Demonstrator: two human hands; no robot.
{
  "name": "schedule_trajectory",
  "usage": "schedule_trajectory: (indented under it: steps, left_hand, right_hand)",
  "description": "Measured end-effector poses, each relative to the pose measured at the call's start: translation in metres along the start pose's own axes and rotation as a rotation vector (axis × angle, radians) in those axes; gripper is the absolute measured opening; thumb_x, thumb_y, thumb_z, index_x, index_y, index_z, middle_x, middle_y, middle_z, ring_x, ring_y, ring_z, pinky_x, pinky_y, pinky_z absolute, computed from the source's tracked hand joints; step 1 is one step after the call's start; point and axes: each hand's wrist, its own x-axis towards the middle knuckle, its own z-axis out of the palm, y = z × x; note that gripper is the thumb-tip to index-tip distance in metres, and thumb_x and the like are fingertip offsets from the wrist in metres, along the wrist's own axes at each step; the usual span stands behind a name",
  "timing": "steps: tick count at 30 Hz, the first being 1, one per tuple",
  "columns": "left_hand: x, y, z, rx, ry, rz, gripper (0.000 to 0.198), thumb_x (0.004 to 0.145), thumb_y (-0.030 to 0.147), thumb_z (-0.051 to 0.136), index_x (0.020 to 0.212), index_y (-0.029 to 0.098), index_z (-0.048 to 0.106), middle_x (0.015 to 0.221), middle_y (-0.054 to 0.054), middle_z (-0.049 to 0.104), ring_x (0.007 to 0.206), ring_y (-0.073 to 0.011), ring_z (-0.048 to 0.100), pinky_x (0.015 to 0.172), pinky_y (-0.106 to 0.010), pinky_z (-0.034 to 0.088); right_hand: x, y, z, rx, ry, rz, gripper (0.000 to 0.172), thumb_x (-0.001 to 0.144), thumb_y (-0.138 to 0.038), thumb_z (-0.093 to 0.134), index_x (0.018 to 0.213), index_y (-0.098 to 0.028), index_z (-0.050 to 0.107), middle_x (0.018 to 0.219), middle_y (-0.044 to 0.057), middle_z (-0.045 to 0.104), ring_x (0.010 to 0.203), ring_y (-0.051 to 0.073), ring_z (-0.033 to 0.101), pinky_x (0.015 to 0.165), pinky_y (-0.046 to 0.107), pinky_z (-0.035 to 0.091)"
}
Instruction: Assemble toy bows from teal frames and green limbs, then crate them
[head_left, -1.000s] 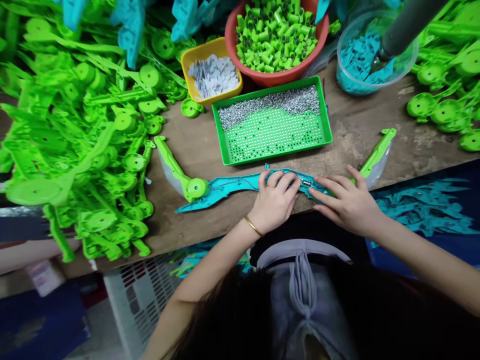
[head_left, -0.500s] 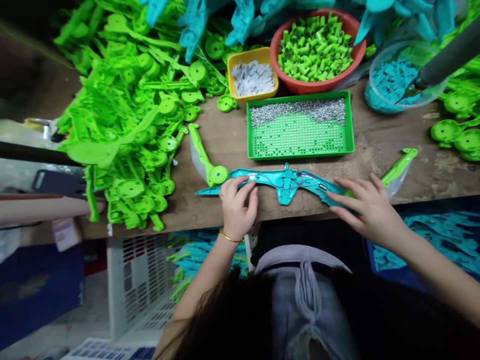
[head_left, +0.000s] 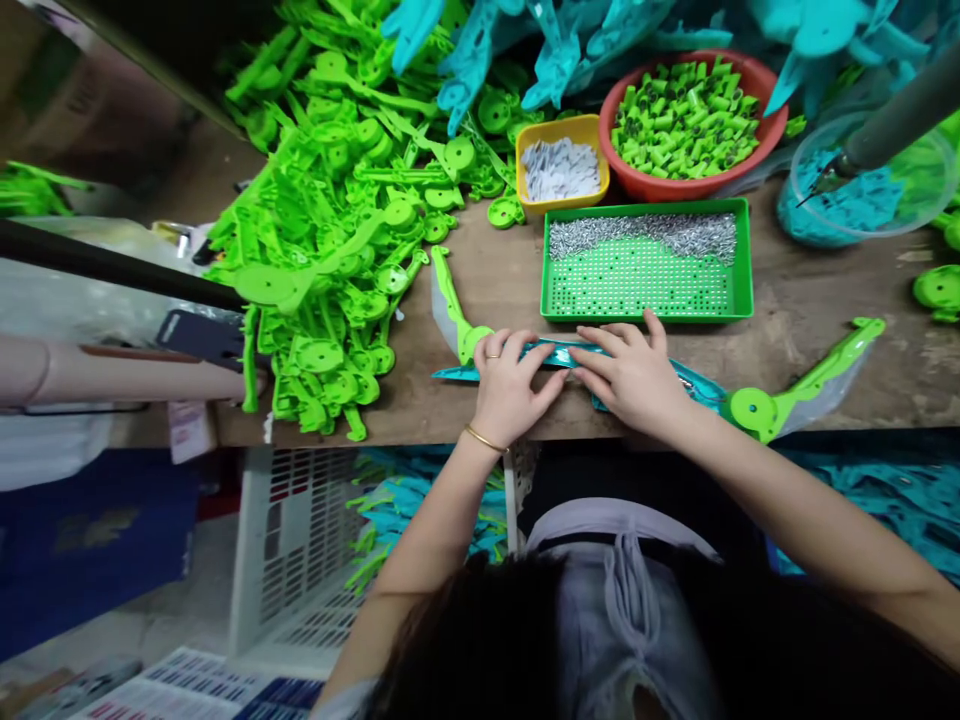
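Note:
In front of me on the wooden table lies a toy bow with a blue body (head_left: 701,387) and a green limb at each end, the right limb (head_left: 814,375) and the left limb (head_left: 448,300). Its blue shell faces up with its inside exposed. My left hand (head_left: 511,385) is closed over the left part of the body, thumb and forefinger at its lower and upper sides. My right hand (head_left: 634,375) rests on the middle with fingers spread, touching the blue shell. Both hands hide much of the body's centre, and anything small under the fingertips cannot be made out.
A green perforated tray (head_left: 742,300) of small metal screws stands just behind the bow. Beyond are a yellow tub (head_left: 525,185), a red bowl (head_left: 611,150) and a clear tub (head_left: 799,210) of blue parts. Green parts (head_left: 322,260) are heaped at left; a white crate (head_left: 251,560) stands below.
My right hand has moved left from the bow's right end to its middle, uncovering the right green joint. The left hand stays on the left part. The view has shifted left.

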Motion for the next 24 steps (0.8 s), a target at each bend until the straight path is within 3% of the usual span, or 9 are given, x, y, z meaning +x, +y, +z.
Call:
schedule_trajectory:
  steps: [8, 20, 24]
  left_hand:
    - [0.004, -0.011, -0.004, -0.051, 0.004, 0.016, 0.028, 0.085, 0.042, 0.06, 0.102, 0.022, 0.069, 0.109, -0.008, 0.062, 0.11, -0.0268, 0.049, 0.103, -0.046, 0.031]
    - [0.002, -0.014, 0.0, 0.026, 0.01, 0.044, 0.028, 0.086, 0.044, 0.059, 0.102, 0.024, 0.071, 0.112, -0.009, 0.059, 0.109, -0.0269, 0.048, 0.103, -0.047, 0.034]
    - [-0.001, -0.018, -0.001, 0.009, -0.011, 0.076, 0.03, 0.086, 0.044, 0.059, 0.106, 0.023, 0.07, 0.114, -0.011, 0.057, 0.11, -0.0279, 0.046, 0.104, -0.049, 0.034]
  right_hand:
    - [0.023, -0.016, 0.014, 0.023, 0.036, 0.186, 0.023, 0.091, -0.032, 0.053, 0.094, -0.018, 0.071, 0.114, 0.006, 0.069, 0.107, 0.026, 0.054, 0.113, 0.056, 0.018]
    - [0.026, -0.017, 0.023, -0.078, 0.047, 0.138, 0.024, 0.091, -0.024, 0.048, 0.089, -0.016, 0.071, 0.104, 0.007, 0.07, 0.099, 0.025, 0.052, 0.11, 0.05, 0.023]
    - [0.02, -0.016, 0.013, -0.023, 0.021, 0.137, 0.024, 0.093, -0.026, 0.047, 0.091, -0.019, 0.071, 0.107, 0.004, 0.071, 0.101, 0.025, 0.055, 0.112, 0.054, 0.017]
